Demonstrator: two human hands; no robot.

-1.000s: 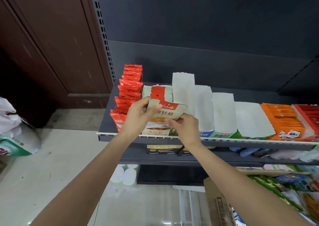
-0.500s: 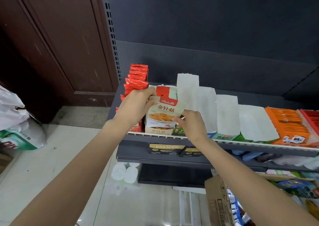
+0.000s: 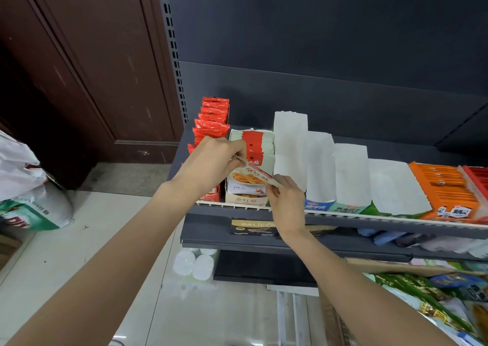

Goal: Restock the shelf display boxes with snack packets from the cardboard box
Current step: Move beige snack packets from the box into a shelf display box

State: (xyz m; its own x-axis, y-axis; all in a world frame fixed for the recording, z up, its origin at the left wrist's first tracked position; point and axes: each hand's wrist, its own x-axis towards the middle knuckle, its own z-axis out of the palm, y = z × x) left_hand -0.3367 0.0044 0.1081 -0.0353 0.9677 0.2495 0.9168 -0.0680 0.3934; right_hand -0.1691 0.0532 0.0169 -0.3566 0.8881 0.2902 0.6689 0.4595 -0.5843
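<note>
Both hands are pinching one packet (image 3: pixel 257 175) over the front of the beige box (image 3: pixel 247 200): left hand (image 3: pixel 211 165) gripping its upper-left edge, right hand (image 3: pixel 286 203) nipping its lower-right corner, packet tilting between them.

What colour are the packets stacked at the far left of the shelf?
Red packets, with small white print, seen best in the head view.

The left hand (image 3: pixel 211 163) is covering the lower red packets (image 3: pixel 212 124), the right hand (image 3: pixel 286 203) is hiding a display box (image 3: pixel 247 200) corner, and the cardboard box (image 3: pixel 396 267) (lower right) is running off frame, its print blurring.
</note>
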